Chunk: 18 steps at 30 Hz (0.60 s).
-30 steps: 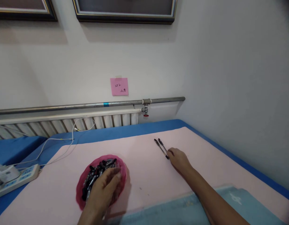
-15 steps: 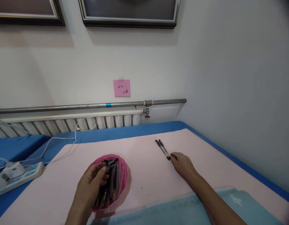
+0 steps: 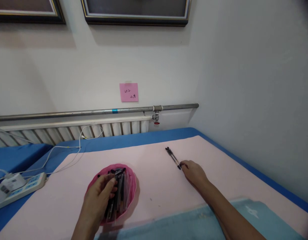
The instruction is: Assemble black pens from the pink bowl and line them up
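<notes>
A pink bowl (image 3: pixel 132 186) full of several black pens sits on the pink mat (image 3: pixel 156 180). My left hand (image 3: pixel 99 196) reaches into the bowl, fingers curled round a pen (image 3: pixel 112 178) among the others. Two black pens (image 3: pixel 172 157) lie side by side on the mat farther right. My right hand (image 3: pixel 194 173) rests on the mat with its fingertips pinched at the near ends of those two pens.
A white power strip (image 3: pixel 21 188) with cables lies at the left on the blue cover (image 3: pixel 144 136). A radiator (image 3: pixel 69 131) and pipe run along the back wall. A pink note (image 3: pixel 129 92) hangs there. A light blue cloth (image 3: pixel 244 213) lies at the near edge.
My left hand shifted from covering the bowl to its left side, fingers curling round a pen. The pens in the bowl now lie lined up. My right hand stayed at the two pens.
</notes>
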Motion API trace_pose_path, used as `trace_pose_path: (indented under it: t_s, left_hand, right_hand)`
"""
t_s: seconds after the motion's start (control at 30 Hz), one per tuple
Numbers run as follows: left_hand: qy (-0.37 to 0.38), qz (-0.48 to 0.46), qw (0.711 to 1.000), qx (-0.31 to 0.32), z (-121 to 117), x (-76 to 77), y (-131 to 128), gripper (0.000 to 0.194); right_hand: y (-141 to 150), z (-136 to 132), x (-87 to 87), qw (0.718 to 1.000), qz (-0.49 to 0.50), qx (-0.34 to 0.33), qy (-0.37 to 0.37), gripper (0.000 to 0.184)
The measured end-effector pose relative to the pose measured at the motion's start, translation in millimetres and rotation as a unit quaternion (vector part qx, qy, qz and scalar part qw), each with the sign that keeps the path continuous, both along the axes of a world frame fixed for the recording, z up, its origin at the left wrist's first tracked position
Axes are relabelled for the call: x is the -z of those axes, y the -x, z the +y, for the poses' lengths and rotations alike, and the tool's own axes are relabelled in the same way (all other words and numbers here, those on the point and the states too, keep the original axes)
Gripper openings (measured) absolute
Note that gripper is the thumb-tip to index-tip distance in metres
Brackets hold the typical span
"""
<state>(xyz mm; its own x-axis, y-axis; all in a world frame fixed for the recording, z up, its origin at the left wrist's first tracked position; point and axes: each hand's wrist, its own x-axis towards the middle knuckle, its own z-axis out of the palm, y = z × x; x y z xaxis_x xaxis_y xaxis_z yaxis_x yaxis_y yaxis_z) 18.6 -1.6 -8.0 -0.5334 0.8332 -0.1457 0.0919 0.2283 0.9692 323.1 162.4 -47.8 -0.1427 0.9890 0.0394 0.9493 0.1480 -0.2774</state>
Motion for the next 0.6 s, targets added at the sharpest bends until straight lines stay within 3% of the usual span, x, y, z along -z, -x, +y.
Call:
trace_pose_path:
  t_s: [0.2, 0.4, 0.5, 0.6]
  left_hand:
    - [-0.013, -0.025, 0.999, -0.030, -2, -5.9, 7, 0.034]
    - [-0.069, -0.027, 0.984, -0.159, -8, -12.2, 34, 0.033]
    - [-0.072, 0.012, 0.980, -0.186, -8, -8.4, 44, 0.030]
    - [-0.034, 0.097, 0.979, -0.175, -5, 0.1, 49, 0.028]
  right_hand:
    - [-1, 1, 0.6, 1.000, 0.024, 0.008, -0.019, 0.024]
    - [9, -20, -13.0, 0.990, 0.114, 0.009, -0.078, 0.024]
    - [29, -46, -20.7, 0.979, 0.180, -0.037, -0.085, 0.026]
    - [53, -77, -23.6, 0.955, 0.242, -0.153, -0.076, 0.022]
